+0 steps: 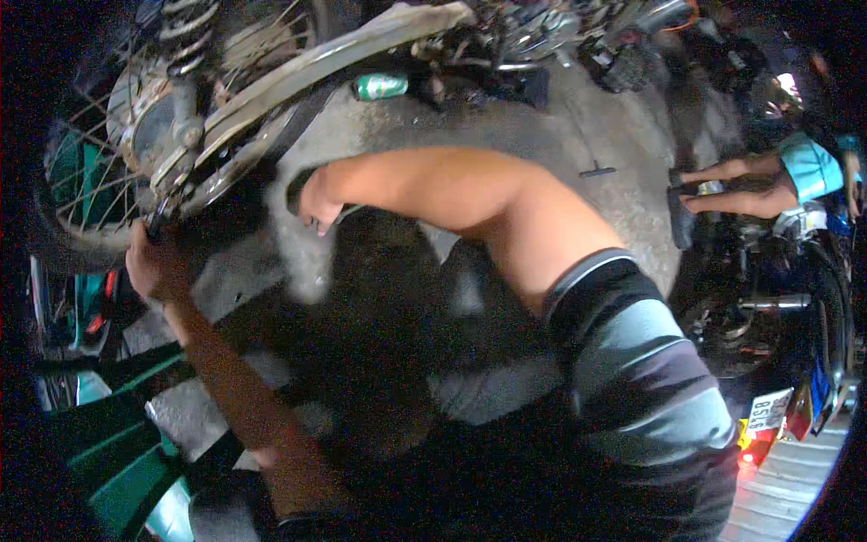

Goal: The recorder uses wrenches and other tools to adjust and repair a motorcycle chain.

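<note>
A motorbike's spoked wheel fills the upper left, with a coil-spring shock absorber and a long, dull metal swingarm beside it. My left hand is raised to the axle area at the wheel's lower side. Its fingers close round something small and dark there, mostly hidden. To the right of it, below the swingarm, my right hand hangs with its fingers curled in. A dark shape shows at its far side, but what it holds is too blurred to name.
A green can lies on the concrete floor under the motorbike. Farther right is a T-handle wrench. A person in turquoise shorts stands at the right, near another motorbike. Green plastic pieces stand at the lower left.
</note>
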The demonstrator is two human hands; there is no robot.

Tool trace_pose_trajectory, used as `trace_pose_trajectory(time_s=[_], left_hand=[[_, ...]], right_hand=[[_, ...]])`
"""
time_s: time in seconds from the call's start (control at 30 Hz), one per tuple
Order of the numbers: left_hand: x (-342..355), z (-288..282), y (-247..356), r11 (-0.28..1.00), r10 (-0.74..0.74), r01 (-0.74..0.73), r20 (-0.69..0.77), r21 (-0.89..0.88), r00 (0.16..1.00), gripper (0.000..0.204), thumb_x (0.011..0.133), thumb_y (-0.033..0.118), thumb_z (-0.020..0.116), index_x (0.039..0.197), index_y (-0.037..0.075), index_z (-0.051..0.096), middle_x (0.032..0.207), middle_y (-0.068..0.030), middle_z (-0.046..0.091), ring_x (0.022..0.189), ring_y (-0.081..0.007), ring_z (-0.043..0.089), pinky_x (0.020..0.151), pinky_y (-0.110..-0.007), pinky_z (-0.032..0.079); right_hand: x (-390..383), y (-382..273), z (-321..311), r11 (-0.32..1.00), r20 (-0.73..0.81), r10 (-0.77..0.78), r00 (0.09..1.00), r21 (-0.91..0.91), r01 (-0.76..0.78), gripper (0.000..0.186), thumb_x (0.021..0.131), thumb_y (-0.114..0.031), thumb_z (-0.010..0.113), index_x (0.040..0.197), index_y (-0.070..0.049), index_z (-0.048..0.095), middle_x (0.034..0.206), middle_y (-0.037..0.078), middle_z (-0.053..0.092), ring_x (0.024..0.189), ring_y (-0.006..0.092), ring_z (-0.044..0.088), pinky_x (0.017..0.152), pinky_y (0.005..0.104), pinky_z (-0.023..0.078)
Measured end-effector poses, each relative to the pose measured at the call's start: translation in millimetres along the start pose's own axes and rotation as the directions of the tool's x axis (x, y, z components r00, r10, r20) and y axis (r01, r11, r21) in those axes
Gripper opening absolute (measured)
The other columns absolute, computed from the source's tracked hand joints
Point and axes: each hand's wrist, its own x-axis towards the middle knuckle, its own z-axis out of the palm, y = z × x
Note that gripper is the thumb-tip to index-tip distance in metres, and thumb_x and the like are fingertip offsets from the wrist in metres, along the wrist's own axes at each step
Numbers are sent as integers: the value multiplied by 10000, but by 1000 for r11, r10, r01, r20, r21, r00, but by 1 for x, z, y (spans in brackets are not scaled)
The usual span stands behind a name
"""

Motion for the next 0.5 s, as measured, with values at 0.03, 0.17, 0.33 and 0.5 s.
trace_pose_trajectory(time_s=[0.03, 0.17, 0.33, 0.5], left_hand=[[-1, 1, -6, 1000, 13, -12, 25, -23, 1000, 263, 699, 365, 537, 765, 114, 497, 655, -145, 533, 615, -348, 500, 507, -439, 364], [-5, 3, -17, 990, 102, -109, -80, -87, 992, 318, 716, 344, 533, 908, 91, 525, 737, -128, 544, 661, -324, 494, 550, -402, 378], [-6, 3, -11, 996, 88, -85, -174, 22, 981, 306, 700, 315, 557, 902, 89, 514, 746, -118, 545, 679, -324, 493, 561, -394, 386], [2, -13, 16, 997, 63, -67, -99, -34, 993, 221, 675, 246, 565, 772, 78, 460, 707, -123, 531, 695, -329, 501, 566, -421, 389]], right_hand=[[-1, 2, 1, 998, 13, 46, 999, 36, -47, 431, 734, -398, 496, 1060, -115, 502, 998, 127, 534, 945, 297, 485, 806, 400, 379], [-9, 11, 5, 984, 26, 141, 990, 105, -143, 458, 717, -411, 506, 1078, -128, 496, 1049, 107, 515, 971, 287, 473, 832, 396, 366], [-7, 13, 6, 985, 58, 141, 988, 94, -146, 459, 719, -416, 497, 1074, -124, 496, 1043, 107, 517, 974, 288, 470, 833, 395, 363], [4, 16, 8, 989, -8, 102, 995, 108, -101, 354, 739, -325, 466, 1042, -144, 503, 1018, 98, 526, 947, 287, 481, 800, 394, 379]])
